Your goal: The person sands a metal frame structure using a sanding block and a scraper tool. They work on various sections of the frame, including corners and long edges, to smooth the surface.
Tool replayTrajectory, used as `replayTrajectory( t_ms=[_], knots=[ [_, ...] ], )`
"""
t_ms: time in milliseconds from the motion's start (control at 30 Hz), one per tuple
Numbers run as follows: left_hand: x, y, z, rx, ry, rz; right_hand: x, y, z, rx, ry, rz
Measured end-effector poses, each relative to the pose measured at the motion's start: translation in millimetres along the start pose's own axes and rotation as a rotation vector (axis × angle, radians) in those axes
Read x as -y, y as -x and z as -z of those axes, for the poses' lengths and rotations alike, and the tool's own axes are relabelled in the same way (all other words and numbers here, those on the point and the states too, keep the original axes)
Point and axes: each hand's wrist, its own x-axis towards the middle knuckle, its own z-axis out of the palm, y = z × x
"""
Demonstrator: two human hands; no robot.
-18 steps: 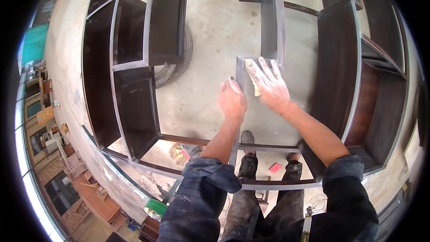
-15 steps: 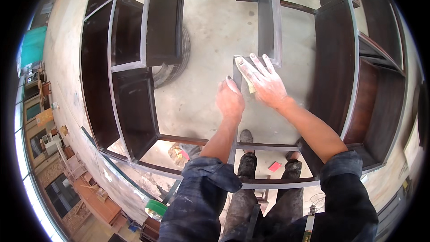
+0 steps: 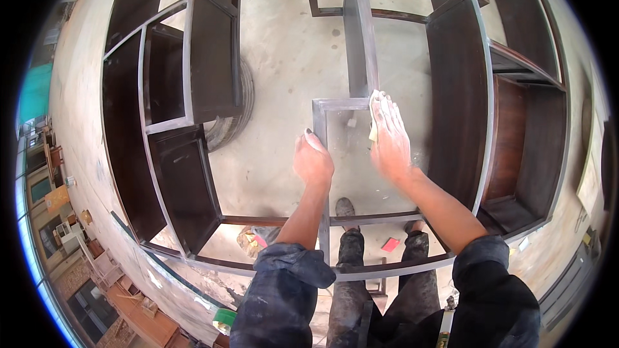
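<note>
A dark brown wooden shelving frame [image 3: 459, 109] with greyish edges spreads around me. My right hand [image 3: 389, 134], dusted white, has its fingers together over a folded pale-yellow piece of sandpaper [image 3: 373, 131]. It presses the sandpaper to the grey edge at the corner where an upright divider [image 3: 356, 42] meets a short crosspiece [image 3: 345, 104]. To its left, my left hand [image 3: 314, 158] is closed around the long narrow divider [image 3: 325, 219] that runs toward me. The part of the divider inside that grip is hidden.
A tyre [image 3: 244, 111] stands partly behind the left compartments. Beyond the near rail lie a red piece [image 3: 391, 244] and a crumpled bag [image 3: 250, 240] on the floor. A green roll [image 3: 224, 319] is at lower left, with wooden furniture [image 3: 138, 309] further left.
My right hand has moved from the crosspiece's left corner to its right end, bringing the sandpaper along, and its fingers have drawn together. The left hand stays on the divider. The view has shifted.
</note>
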Motion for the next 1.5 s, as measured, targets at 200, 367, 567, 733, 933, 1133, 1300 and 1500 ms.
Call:
replayTrajectory(
  t_ms=[200,367,567,733,933,1133,1300,1500],
  knots=[
    [-9,-1,4,0.016,0.007,0.015,-4,-28,11,-0.028,-0.010,-0.007],
    [-6,0,6,0.004,-0.024,0.013,1,-27,14,0.039,0.046,-0.019],
    [-8,-1,5,-0.014,-0.019,0.012,-3,-26,22,0.016,0.067,0.107],
    [-4,0,5,-0.001,-0.017,0.008,7,-7,39,0.078,-0.008,0.120],
    [1,0,1,-0.022,0.011,-0.025,-15,-36,22,0.073,0.091,0.177],
    [2,-1,-3,-0.032,0.016,-0.081,-54,-214,39,-0.062,0.094,0.103],
    [-5,-2,6,-0.003,0.048,-0.035,-51,-256,46,0.063,0.097,0.066],
    [-8,-1,5,0.014,0.046,-0.031,-68,-321,65,0.248,0.150,-0.116]
  ],
)
